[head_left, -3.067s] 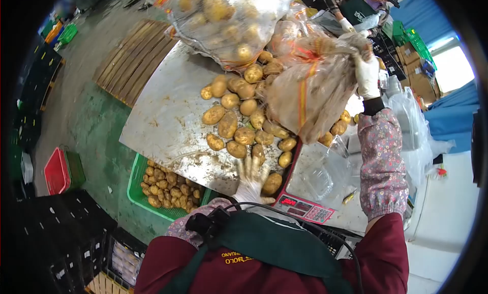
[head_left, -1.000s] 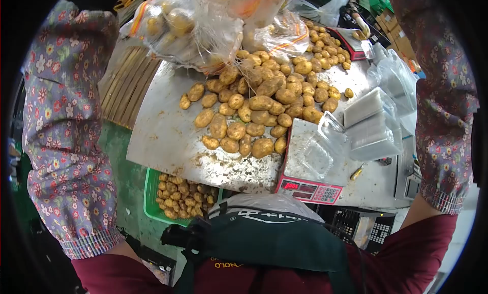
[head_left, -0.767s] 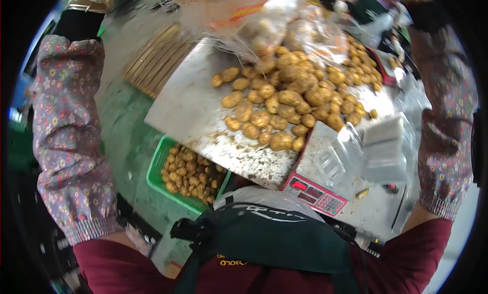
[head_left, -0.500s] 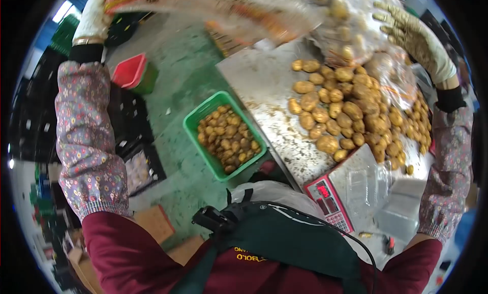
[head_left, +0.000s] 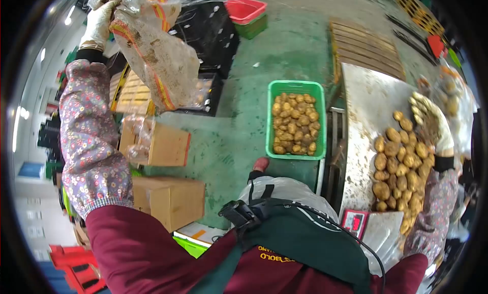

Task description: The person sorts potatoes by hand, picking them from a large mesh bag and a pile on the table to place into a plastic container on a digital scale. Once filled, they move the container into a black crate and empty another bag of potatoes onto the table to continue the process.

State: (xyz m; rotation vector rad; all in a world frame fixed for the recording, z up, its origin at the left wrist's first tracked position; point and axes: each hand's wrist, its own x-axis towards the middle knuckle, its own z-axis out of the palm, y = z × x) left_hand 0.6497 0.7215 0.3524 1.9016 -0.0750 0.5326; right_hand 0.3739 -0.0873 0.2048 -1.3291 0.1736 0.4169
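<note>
My gloved left hand (head_left: pixel 99 24), raised at the upper left, grips the bunched top of a dirt-smeared clear plastic sack (head_left: pixel 152 57) with orange and red stripes. The sack hangs limp and flat beside a stack of black crates. My right hand (head_left: pixel 432 118), in a soiled white glove, is over the far edge of a heap of potatoes (head_left: pixel 404 167) on the metal table (head_left: pixel 363 106). Its fingers are stretched out and slightly spread. A plastic bag of potatoes (head_left: pixel 452 93) stands just beyond that hand.
A green crate of potatoes (head_left: pixel 271 118) rests on the floor left of the table. A red-edged scale (head_left: pixel 354 223) sits at the table's near end. Cardboard boxes (head_left: pixel 175 202), black crates (head_left: pixel 211 34), a red tub (head_left: pixel 245 10) and a wooden pallet (head_left: pixel 363 47) stand around.
My view has turned left. My left hand has carried the sack away from the table to the left, where it now hangs down. My right hand stays on the table side, by the potatoes.
</note>
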